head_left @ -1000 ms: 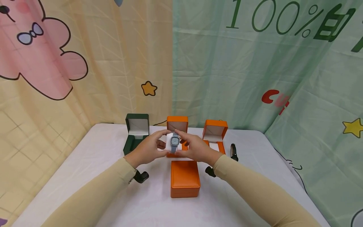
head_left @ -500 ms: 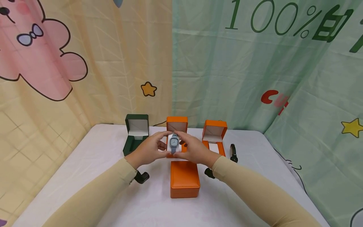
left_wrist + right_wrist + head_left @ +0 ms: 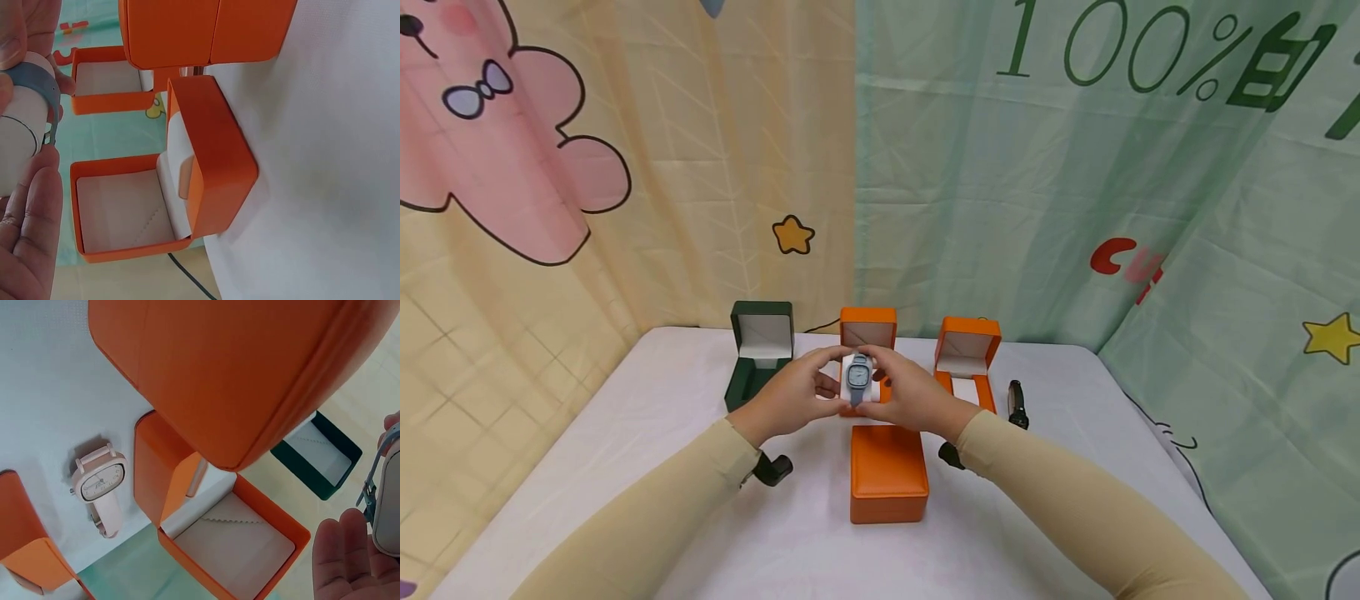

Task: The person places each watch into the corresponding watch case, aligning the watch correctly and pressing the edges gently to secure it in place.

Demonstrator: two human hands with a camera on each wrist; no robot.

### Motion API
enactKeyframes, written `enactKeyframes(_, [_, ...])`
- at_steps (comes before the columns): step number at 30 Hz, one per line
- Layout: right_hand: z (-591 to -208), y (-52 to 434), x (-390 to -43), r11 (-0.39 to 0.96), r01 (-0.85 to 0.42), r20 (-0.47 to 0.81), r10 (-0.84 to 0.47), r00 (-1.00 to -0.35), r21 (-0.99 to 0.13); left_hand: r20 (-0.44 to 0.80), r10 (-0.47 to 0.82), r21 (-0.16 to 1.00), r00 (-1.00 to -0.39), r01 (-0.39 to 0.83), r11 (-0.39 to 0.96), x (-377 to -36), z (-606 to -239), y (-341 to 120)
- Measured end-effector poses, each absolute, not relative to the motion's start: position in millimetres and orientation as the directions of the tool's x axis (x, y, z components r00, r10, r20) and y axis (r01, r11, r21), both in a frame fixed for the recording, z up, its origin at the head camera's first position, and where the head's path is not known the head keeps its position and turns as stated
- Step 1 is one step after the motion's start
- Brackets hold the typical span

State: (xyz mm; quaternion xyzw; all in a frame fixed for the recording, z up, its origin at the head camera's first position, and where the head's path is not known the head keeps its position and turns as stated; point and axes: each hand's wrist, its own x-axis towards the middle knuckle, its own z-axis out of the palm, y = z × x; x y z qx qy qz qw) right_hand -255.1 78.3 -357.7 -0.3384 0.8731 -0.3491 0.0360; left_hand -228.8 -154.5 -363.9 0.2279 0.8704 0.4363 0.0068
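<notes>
Both hands hold a wristwatch (image 3: 858,375) with a squarish face and a blue-grey strap, raised above the table. Its strap is wrapped around a white watch cushion (image 3: 15,134). The left hand (image 3: 790,396) grips the cushion from the left, thumb below and fingers above. From the other side the right hand (image 3: 913,390) pinches it, with thumb and index finger near the strap's ends. Directly behind the hands stands an open orange watch box (image 3: 868,323), partly hidden. A closed orange box (image 3: 889,471) sits in front, nearer the person.
An open dark green box (image 3: 745,379) stands at back left. Another open orange box (image 3: 968,333) is at back right, with a black watch (image 3: 1017,406) beside it. The right wrist view shows a pink watch (image 3: 100,481) lying on the white tablecloth (image 3: 760,550).
The hands, still gripping the watch on its cushion, have drifted very slightly left. The boxes have stayed where they were.
</notes>
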Motion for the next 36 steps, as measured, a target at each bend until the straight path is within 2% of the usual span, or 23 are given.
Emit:
enactKeyframes(13, [-347.2, 68.3, -252.7, 0.570, -0.586, 0.168, -0.619, -0.767, -0.575, 0.201, 0.409, 0.764, -0.890, 0.404, 0.503, -229.8, -362.0, -162.7])
enactKeyframes(20, [-345.1, 60.8, -253.3, 0.608, -0.564, 0.134, -0.605, -0.785, -0.558, 0.189, 0.399, 0.749, -0.897, 0.395, 0.533, -229.6, -358.8, -169.7])
enactKeyframes(28, [-344.4, 52.2, -256.2, 0.616, -0.579, 0.125, -0.620, -0.775, -0.534, 0.166, 0.375, 0.716, -0.912, 0.373, 0.590, -231.4, -358.3, -178.7])
enactKeyframes(36, [-343.3, 43.1, -257.6, 0.638, -0.553, 0.100, -0.602, -0.792, -0.537, 0.155, 0.372, 0.723, -0.915, 0.362, 0.589, -230.8, -356.2, -184.5])
